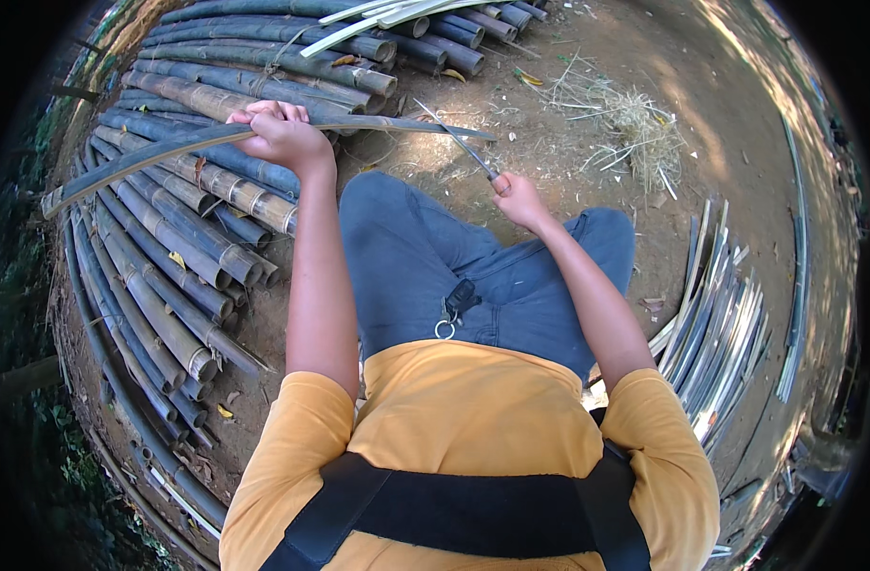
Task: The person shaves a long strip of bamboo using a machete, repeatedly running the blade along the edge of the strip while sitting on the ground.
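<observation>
My left hand (283, 133) is closed round a long split bamboo strip (159, 152), which reaches out past the fist to both sides. The strip's right end tapers off above the ground in front of my knees. In my right hand (518, 200) is the handle of a knife (465, 147), its narrow blade slanting up and to the left. The blade crosses the strip near that right end; whether the edge touches it I cannot tell. My fingers hide most of the handle.
Cut bamboo poles (235, 181) lie in large piles on the left and ahead. Pale split strips (378, 19) rest on the far pile. Thin shavings (635, 133) litter the dirt ahead right. A bundle of slats (720, 333) lies right of me, with long strips (794, 276) beyond.
</observation>
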### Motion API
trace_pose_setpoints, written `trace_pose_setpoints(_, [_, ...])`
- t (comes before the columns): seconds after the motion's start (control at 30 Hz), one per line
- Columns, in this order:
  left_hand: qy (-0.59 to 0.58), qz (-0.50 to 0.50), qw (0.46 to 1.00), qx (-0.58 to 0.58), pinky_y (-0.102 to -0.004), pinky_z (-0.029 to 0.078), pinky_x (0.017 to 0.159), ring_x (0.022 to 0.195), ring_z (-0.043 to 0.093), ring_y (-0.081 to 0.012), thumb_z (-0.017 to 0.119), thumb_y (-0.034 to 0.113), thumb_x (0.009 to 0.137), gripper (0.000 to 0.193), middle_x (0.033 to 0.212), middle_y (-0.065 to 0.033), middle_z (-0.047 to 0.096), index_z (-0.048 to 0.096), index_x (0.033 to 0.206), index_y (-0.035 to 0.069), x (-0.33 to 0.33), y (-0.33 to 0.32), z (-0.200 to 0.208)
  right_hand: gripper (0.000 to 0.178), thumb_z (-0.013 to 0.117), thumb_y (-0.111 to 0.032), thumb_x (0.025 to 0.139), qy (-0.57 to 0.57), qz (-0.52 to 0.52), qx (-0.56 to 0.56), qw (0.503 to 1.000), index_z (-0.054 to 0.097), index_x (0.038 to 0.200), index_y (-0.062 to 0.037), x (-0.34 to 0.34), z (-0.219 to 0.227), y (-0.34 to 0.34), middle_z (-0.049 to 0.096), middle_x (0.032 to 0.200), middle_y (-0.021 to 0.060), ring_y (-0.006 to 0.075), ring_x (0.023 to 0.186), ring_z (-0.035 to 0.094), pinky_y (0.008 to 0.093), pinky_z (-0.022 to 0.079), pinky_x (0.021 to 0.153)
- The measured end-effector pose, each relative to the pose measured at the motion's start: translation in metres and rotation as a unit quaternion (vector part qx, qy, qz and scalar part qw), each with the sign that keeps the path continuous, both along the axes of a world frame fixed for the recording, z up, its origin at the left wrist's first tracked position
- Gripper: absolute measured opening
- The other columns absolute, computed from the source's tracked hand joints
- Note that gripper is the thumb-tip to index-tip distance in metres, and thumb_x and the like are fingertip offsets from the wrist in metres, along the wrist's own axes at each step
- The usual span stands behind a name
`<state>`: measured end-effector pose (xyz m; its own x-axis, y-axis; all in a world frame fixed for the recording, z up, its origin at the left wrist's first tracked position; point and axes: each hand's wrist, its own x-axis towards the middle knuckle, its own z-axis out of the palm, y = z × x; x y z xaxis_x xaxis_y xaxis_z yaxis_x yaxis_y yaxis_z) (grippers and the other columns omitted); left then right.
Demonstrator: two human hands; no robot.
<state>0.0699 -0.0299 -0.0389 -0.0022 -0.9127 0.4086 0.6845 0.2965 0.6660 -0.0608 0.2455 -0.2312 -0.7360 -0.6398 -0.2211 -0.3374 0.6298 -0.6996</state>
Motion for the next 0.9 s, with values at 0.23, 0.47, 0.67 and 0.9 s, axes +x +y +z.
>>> trace_pose_setpoints(0.23, [0.025, -0.048, 0.998, -0.032, -0.0269, 0.024, 0.041, 0.045, 0.026, -0.0095, 0.033, 0.000, 0.082, 0.015, 0.062, -0.0008, 0.030, 0.027, 0.086, 0.013, 0.011, -0.007, -0.005, 0.024, 0.055, -0.027, 0.093, -0.007, -0.068, 0.199, 0.978, 0.067, 0.102, -0.0078, -0.034, 0.021, -0.007, 0.068, 0.108, 0.0213, 0.0391, 0.101, 0.067, 0.0493, 0.051, 0.085])
trace_pose_setpoints(0.47, [0.036, -0.150, 0.986, -0.069, -0.0268, 0.022, 0.039, 0.045, 0.024, -0.0104, 0.034, 0.000, 0.074, 0.016, 0.057, -0.0012, 0.026, 0.030, 0.085, 0.012, 0.010, -0.008, -0.001, 0.016, 0.055, -0.020, 0.088, -0.005, -0.037, 0.124, 0.992, 0.063, 0.087, -0.0062, -0.032, 0.015, 0.005, 0.066, 0.087, 0.0253, 0.0437, 0.084, 0.064, 0.0497, 0.049, 0.075])
trace_pose_setpoints(0.67, [0.046, -0.197, 0.976, -0.076, -0.0265, 0.022, 0.039, 0.045, 0.020, -0.0101, 0.034, 0.000, 0.073, 0.018, 0.055, -0.0009, 0.026, 0.031, 0.086, 0.012, 0.012, -0.008, 0.000, 0.025, 0.052, -0.025, 0.095, -0.010, -0.014, 0.117, 0.993, 0.067, 0.097, -0.0056, 0.001, 0.059, -0.010, 0.068, 0.096, 0.0254, 0.0445, 0.094, 0.066, 0.0479, 0.051, 0.080])
trace_pose_setpoints(0.9, [0.033, -0.168, 0.983, -0.066, -0.0262, 0.021, 0.039, 0.045, 0.021, -0.0095, 0.034, 0.000, 0.074, 0.017, 0.058, -0.0007, 0.027, 0.031, 0.085, 0.012, -0.006, -0.003, 0.008, 0.021, 0.053, -0.023, 0.092, -0.058, -0.116, 0.144, 0.981, 0.068, 0.096, -0.0079, -0.031, -0.021, -0.003, 0.068, 0.099, 0.0259, 0.0433, 0.097, 0.065, 0.0470, 0.051, 0.083])
